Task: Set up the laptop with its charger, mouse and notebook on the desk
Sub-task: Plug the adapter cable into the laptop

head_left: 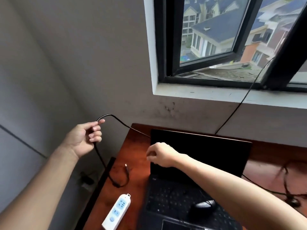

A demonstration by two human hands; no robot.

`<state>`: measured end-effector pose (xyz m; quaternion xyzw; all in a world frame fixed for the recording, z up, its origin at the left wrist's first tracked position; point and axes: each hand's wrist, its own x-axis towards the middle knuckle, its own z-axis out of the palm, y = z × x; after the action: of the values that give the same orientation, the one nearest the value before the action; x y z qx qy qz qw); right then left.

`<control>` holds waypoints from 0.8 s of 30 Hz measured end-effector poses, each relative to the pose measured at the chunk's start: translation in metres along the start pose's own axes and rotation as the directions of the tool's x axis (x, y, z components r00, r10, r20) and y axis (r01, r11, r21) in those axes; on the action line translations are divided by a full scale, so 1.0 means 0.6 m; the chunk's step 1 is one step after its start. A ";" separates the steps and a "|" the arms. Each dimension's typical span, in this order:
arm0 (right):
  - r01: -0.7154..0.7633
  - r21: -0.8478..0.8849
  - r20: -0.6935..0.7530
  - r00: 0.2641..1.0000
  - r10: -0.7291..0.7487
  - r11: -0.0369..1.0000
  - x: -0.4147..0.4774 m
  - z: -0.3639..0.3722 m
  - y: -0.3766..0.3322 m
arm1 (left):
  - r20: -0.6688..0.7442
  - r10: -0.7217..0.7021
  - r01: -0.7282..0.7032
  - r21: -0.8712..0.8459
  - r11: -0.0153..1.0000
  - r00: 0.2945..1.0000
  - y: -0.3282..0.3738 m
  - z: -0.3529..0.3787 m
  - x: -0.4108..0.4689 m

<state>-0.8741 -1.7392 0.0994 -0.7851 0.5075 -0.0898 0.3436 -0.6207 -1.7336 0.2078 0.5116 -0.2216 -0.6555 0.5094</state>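
Observation:
An open black laptop point(199, 153) stands on the reddish wooden desk point(137, 146), its screen dark. A black mouse point(203, 205) lies on its keyboard. My left hand point(83, 138) is raised left of the desk and grips a loop of the black charger cable point(116, 119). That cable runs from my fingers to the laptop's left side, and its other part hangs down, curls on the desk and ends in a small plug point(126, 167). My right hand point(159, 154) is at the laptop's left edge with curled fingers; what it holds is hidden.
A white power strip point(116, 211) with blue sockets lies near the desk's front left. More black cable point(289, 195) is tangled at the right of the desk. Another thin cable point(245, 97) climbs to the open window point(216, 39). A wall stands close behind.

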 end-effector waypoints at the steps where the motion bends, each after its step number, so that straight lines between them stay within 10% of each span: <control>1: -0.021 -0.068 0.041 0.999 0.023 0.997 0.007 0.028 0.004 | 0.017 -0.010 0.011 -0.010 1.000 1.000 0.000 -0.010 0.003; 12: -0.368 -0.205 0.019 0.925 0.379 0.907 0.160 0.312 -0.056 | 0.095 -0.209 0.199 0.097 0.975 0.973 0.007 -0.200 0.060; 24: -0.603 0.396 -0.098 0.722 0.685 0.692 0.198 0.399 -0.028 | -0.024 -0.115 0.116 0.343 0.932 0.993 -0.017 -0.341 0.156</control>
<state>-0.6891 -1.7298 -0.0936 -0.4674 0.7658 -0.1413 0.4185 -0.4378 -1.7663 0.0802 0.6059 -0.3015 -0.6347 0.3729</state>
